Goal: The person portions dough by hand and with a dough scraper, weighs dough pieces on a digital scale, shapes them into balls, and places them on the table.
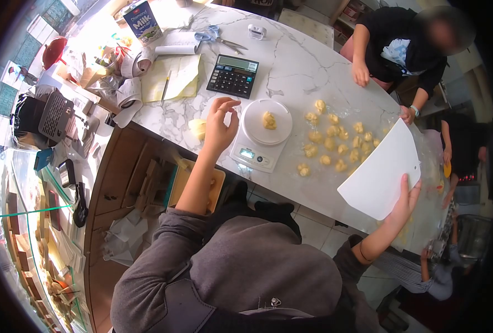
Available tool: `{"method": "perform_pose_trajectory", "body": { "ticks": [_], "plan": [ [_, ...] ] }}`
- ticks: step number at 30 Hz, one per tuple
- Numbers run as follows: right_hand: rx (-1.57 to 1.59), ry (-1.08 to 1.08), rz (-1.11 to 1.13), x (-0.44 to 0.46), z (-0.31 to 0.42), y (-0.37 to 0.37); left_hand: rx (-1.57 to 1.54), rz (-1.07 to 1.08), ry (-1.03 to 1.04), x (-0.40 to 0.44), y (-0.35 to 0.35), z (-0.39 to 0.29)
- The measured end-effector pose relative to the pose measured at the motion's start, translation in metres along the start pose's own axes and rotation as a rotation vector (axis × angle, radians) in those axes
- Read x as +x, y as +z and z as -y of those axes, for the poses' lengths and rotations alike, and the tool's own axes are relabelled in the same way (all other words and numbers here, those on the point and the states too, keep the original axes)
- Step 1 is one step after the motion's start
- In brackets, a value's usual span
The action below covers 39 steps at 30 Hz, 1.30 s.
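1. Resting on the round plate of a white digital kitchen scale (260, 137): one small, pale-yellow, rough-surfaced lump of dough (269, 120), close to the plate's middle.
2. Likely light, soft and slightly tacky, judging by the creased surface; probably easy to dent. Best taken around the sides with light fingertips, without squeezing or pressing down on the plate.
3. Left hand (221, 126): just beside the scale plate, to the left of the lump and apart from it. Fingers loosely curled towards the thumb, nothing visible between them. Cannot tell whether touching the plate's rim.
4. Right hand (406, 201): gripping the near right edge of a thin, flat, white, roughly four-sided board (381, 172), with a finger laid along the upper face. Well apart from the lump on the scale.
5. Board probably light, fairly stiff and smooth enough to slip; best pinched firmly at the edge, fingers spread against tilting.
6. Between scale and board: a loose scatter of small, pale-yellow dough balls (330, 143) on a glossy, white, grey-veined desk (313, 61), some partly hidden by the board. Likely just as soft, so best lifted singly.
7. Just beside the left wrist: a larger, pale-yellow mass (198, 129), probably dough, partly hidden by the arm.
8. Beyond the left hand: a black desktop calculator (232, 76). Across the desk: another person's hand (361, 73), near the edge.
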State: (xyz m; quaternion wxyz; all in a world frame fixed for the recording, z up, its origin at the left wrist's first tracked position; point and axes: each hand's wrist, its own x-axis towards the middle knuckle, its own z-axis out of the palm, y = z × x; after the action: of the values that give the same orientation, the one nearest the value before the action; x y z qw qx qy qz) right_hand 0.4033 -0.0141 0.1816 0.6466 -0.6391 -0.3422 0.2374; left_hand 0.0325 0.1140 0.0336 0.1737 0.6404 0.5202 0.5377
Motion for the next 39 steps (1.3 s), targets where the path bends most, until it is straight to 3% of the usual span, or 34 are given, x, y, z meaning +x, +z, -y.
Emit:
{"method": "perform_pose_trajectory", "body": {
  "ticks": [19,22,25,29,35,39],
  "plan": [
    [0.001,0.012,-0.016,-0.001,-0.002,-0.003,-0.018,0.027,0.024,-0.002,0.015,-0.015],
    [0.007,0.017,-0.019,-0.002,-0.004,-0.006,-0.044,0.135,-0.111,0.006,0.028,-0.024],
    [0.002,0.015,-0.01,-0.001,-0.009,-0.014,0.026,0.247,-0.209,0.018,0.039,-0.026],
    [0.0,0.032,-0.039,-0.005,-0.013,-0.021,0.428,0.405,-0.062,0.012,0.053,-0.035],
    [0.007,0.072,-0.102,-0.011,-0.013,-0.045,0.449,0.361,-0.015,-0.001,0.066,-0.031],
    [-0.023,0.098,-0.124,-0.013,-0.011,-0.069,-0.018,0.272,-0.123,-0.01,0.045,-0.066]
  ]
}}
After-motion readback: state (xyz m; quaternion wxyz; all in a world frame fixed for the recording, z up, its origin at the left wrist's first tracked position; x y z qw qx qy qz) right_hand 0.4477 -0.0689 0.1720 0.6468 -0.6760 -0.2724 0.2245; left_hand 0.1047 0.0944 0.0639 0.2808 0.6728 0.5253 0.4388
